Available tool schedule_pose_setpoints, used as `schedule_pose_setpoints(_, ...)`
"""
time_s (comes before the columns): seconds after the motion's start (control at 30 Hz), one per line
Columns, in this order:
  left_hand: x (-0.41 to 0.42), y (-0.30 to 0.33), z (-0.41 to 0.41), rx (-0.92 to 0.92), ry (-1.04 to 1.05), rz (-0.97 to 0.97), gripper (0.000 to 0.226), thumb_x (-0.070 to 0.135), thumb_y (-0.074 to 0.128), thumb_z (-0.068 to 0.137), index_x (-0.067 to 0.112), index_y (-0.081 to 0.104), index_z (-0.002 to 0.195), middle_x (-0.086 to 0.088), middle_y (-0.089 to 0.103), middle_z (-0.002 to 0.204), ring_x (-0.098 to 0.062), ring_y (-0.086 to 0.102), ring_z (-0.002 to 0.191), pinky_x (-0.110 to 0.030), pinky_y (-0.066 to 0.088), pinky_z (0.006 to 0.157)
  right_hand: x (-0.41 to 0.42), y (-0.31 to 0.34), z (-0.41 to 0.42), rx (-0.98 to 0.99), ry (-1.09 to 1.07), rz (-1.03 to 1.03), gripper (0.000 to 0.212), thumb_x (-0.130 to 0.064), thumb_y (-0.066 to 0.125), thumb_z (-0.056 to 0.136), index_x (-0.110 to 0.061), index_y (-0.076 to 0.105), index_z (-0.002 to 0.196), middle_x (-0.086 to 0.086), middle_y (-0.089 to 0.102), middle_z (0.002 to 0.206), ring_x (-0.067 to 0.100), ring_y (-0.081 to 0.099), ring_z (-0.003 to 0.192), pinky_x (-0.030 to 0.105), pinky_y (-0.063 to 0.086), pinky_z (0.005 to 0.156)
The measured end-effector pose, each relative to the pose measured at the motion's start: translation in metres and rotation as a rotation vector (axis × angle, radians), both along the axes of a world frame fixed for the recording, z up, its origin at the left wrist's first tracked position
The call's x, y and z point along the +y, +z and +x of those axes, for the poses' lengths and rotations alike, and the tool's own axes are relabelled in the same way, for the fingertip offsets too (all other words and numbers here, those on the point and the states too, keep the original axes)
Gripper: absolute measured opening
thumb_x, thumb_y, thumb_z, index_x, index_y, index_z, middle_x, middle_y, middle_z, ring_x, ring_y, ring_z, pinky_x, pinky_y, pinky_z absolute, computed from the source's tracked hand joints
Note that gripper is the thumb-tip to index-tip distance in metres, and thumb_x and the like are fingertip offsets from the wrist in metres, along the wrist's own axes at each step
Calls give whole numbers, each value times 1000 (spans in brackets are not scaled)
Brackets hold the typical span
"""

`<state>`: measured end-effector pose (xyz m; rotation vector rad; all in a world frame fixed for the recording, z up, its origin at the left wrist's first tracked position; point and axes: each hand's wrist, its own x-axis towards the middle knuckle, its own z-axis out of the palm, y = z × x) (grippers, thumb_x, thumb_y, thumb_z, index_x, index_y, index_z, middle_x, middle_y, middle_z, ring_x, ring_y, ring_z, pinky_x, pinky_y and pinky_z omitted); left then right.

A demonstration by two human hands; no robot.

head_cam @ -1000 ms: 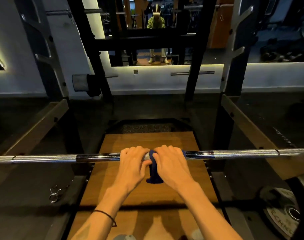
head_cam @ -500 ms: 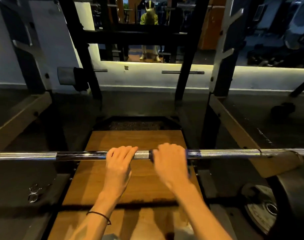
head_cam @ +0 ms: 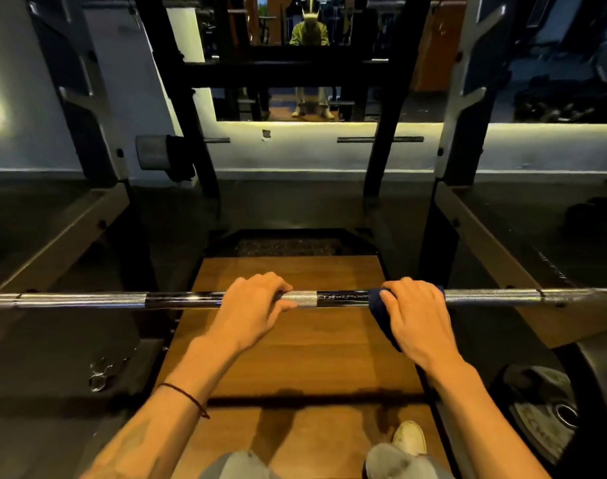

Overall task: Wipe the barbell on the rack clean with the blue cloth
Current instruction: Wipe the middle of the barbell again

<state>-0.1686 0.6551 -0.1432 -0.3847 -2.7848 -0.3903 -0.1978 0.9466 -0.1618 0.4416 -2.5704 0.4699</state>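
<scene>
A: Lying level across the black steel rack [head_cam: 466,108], long chrome knurled barbell [head_cam: 87,300].
B: Hands?
A: Left hand [head_cam: 252,307] curls bare over bar centre. Right hand [head_cam: 416,314] grips dark blue cloth [head_cam: 381,314], apparently wrapped around bar.

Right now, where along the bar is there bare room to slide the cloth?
The barbell is bare beyond the right hand, which grips the blue cloth. Only a short gap separates it from the left hand.
</scene>
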Motion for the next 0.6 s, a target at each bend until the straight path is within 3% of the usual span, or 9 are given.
schedule_pose_setpoints(0.13,-3,16,-18,-305,-12,75,30,58,48,95,32,59,105,13,58,104,-10,55,99,-34,41,86,4,-4,1,-13,32,-40,38,-33,32,100,-19,68,101,-4,63,90,21,59,84,39,41,85)
schedule_pose_setpoints(0.27,0,23,-26,-534,96,-111,58,67,24,98,26,62,111,3,65,105,-18,59,96,-35,43,82,6,-3,0,-50,67,-52,35,-32,32,101,-22,65,102,-7,61,90,17,56,83,37,41,84)
schedule_pose_setpoints(0.37,-2,24,-27,-627,71,-2,45,66,36,97,30,62,104,11,68,91,-8,60,81,-27,44,72,3,-5,1,-49,22,-69,33,-33,33,102,-23,65,102,-8,60,90,17,56,84,36,40,86)
schedule_pose_setpoints(0.47,-2,23,-25,-561,67,34,34,65,42,95,36,59,90,14,64,76,-3,57,68,-24,41,63,-6,-8,1,-53,-64,-64,35,-32,32,102,-22,65,94,-7,61,87,19,57,81,37,39,85)
schedule_pose_setpoints(0.6,1,11,-16,-331,100,-66,43,67,39,94,34,62,108,13,63,79,-5,56,68,-21,37,58,-36,10,7,-95,-183,167,34,-24,28,99,-24,56,80,-3,60,80,24,59,76,40,39,76)
